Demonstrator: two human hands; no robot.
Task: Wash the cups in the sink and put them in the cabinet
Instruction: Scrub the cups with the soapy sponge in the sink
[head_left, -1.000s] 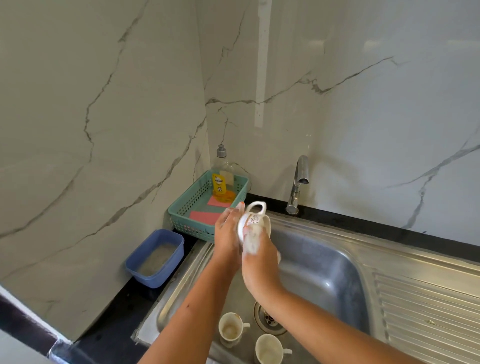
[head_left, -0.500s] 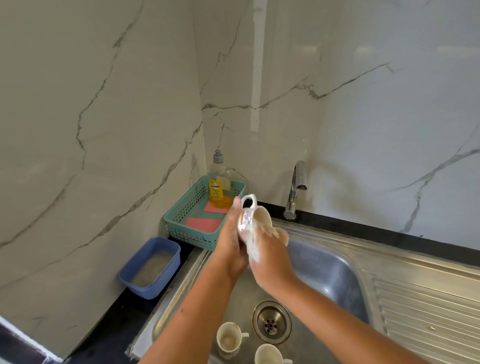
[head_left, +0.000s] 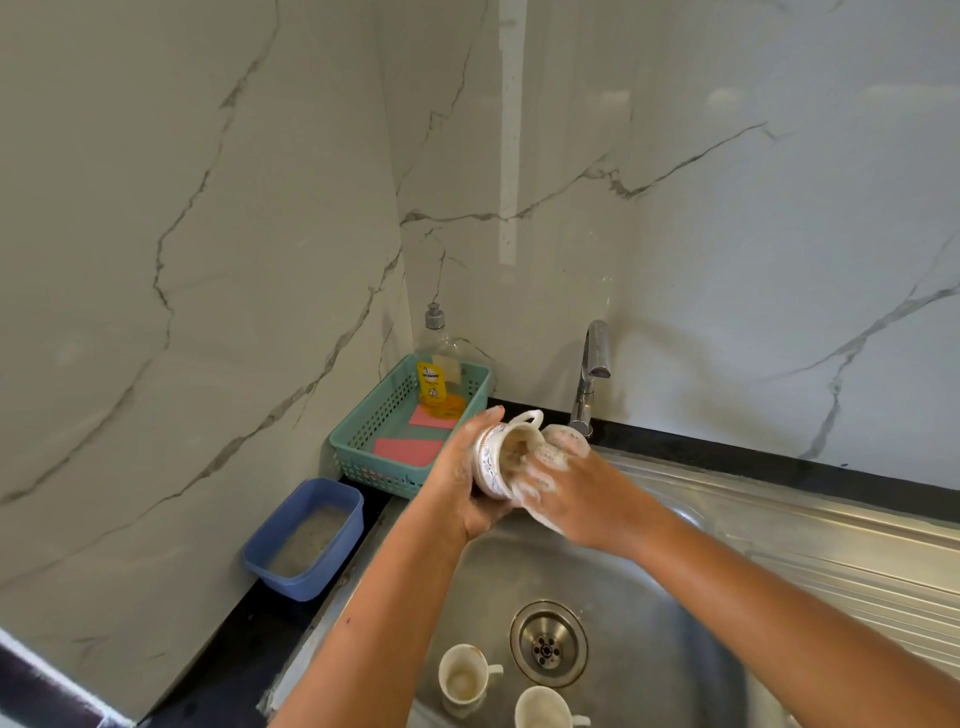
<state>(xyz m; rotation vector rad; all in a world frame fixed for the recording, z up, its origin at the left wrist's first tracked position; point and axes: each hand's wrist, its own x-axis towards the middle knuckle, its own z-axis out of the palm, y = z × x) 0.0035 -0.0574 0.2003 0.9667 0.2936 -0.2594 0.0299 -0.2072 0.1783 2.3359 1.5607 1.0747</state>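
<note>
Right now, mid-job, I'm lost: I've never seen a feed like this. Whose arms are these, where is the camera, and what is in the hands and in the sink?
There is no machine here. These are a person's two bare hands, seen from a single wide-angle camera worn on the head, looking forward and down.

The left hand holds a patterned cup tipped on its side above the sink, with its fingers wrapped round it. The right hand pushes a soapy sponge into the cup's mouth.

In the basin beside the drain stand two more cups, both upright. The left one is stained inside. No water is visible at the tap.

On the counter to the left are a green basket holding a soap bottle, and a blue tub.
</note>
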